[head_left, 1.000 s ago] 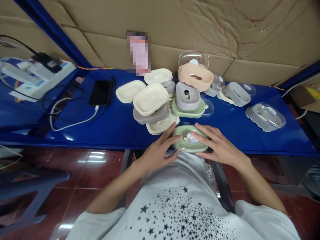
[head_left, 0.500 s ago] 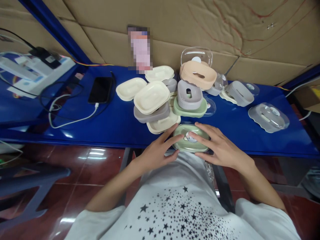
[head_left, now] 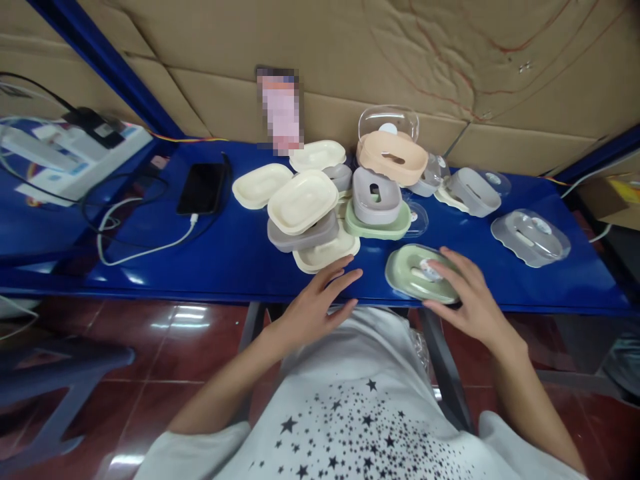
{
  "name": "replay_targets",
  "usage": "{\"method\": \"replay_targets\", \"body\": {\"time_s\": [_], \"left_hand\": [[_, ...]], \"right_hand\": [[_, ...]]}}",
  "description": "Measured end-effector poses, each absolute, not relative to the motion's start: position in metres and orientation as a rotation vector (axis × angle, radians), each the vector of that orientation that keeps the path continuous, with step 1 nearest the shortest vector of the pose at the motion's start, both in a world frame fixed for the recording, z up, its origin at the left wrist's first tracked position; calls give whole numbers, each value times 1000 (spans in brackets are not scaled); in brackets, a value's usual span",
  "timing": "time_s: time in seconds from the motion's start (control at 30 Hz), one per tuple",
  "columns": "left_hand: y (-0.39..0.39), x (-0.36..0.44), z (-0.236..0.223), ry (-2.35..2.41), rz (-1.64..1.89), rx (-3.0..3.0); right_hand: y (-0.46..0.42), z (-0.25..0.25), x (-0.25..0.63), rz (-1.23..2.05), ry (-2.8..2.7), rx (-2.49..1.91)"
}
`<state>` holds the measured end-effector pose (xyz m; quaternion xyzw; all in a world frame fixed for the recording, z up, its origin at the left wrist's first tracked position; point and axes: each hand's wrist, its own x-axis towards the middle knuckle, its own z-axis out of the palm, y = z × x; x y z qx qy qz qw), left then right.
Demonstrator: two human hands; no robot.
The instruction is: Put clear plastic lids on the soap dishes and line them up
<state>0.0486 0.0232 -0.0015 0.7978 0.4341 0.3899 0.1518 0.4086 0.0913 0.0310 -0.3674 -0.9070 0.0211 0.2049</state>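
A green oval soap dish with a clear lid and a round sticker lies near the front edge of the blue table. My right hand covers its right half and grips it, fingers curled over the top. My left hand hovers over the table's front edge to the left of the dish, fingers spread, holding nothing. It is nearest a cream tray at the bottom of the pile.
A pile of cream, grey, green and peach soap dishes fills the table's middle. Clear-lidded dishes lie to the right. A black phone on a white cable sits at left, beside boxes and wires. Cardboard lines the wall behind.
My right hand has slid the green dish to the right along the front edge. My left hand has come off the dish and stays where it was.
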Motion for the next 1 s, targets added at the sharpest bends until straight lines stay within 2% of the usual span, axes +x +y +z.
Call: {"method": "replay_targets", "body": {"time_s": [0.17,0.27,0.53,0.7,1.0], "left_hand": [[24,51,-1,1262,1141,2355],[25,53,-2,1262,1159,2381],[24,53,0,1261,1133,2399],[24,51,2,1250,1124,2403],[24,57,1,1273,1137,2445]], "right_hand": [[103,33,458,-231,-2356,-1272],[112,42,455,-343,-2321,-1296],[165,52,362,-136,-2608,-1114],[203,41,354,-101,-2691,-1112],[172,39,344,-101,-2585,-1017]]}}
